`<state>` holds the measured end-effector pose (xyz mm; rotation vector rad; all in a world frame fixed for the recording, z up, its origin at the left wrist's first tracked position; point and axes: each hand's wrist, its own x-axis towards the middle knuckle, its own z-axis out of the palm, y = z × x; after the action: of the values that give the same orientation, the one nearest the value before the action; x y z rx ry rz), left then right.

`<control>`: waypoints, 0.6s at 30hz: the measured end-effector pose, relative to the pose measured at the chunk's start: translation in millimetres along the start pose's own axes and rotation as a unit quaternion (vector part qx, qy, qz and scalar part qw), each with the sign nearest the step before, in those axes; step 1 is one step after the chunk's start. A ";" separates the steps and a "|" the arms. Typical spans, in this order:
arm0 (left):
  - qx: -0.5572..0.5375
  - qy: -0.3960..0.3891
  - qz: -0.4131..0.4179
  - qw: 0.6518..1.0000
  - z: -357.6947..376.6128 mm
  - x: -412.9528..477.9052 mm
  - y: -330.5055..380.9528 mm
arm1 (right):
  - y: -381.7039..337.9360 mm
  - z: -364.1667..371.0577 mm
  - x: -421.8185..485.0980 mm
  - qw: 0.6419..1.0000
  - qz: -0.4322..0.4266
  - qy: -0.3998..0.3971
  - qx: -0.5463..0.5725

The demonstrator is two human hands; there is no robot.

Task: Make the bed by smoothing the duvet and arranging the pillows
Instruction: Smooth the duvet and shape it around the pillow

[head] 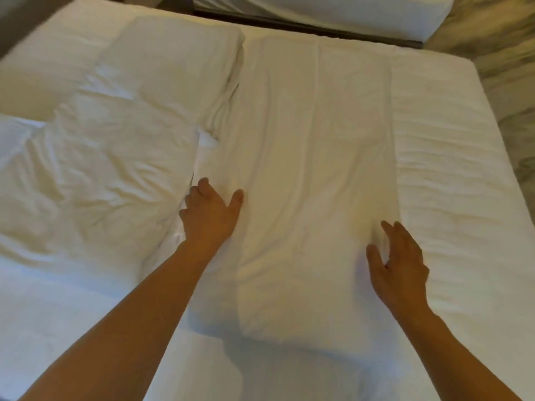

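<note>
both hands lie flat on the white bedding in the lower middle of the frame. left hand (210, 214) rests palm down with fingers spread, its fingertips at the seam where the folded duvet band (312, 157) meets the nearer pillow (95, 180). right hand (398, 264) is also spread and gripping nothing, set on the right edge of that band, though whether the palm presses fully down i cannot tell.

the duvet band runs from the lower centre of the frame up to the top centre, fairly smooth with a few long creases. two pillows lie at the left: the nearer one at centre left, heavily rumpled, and the farther pillow (170, 62) at upper left, touching the band's edge. the mattress sheet (451, 175) at the right shows fine ripples.

judging from this, the step is smoothing the band. a likely fault: pushing the left hand sideways would shove the nearer pillow out of line or bunch cloth beneath it, since the fingers sit right at the seam. uneven pressure between the hands could skew the band, dragging new creases toward the right edge. the pillows look not yet arranged.
</note>
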<state>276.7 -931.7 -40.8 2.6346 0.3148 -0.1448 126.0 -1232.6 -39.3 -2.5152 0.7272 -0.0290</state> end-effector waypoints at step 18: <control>0.036 0.079 0.048 0.995 28.2 107.9 -17.1 | -92.8 79.2 79.8 0.966 -0.061 -0.129 -0.216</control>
<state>375.6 -909.2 -90.2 2.7331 0.2402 0.0863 252.5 -1168.1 -72.3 -2.8948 0.5123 0.4514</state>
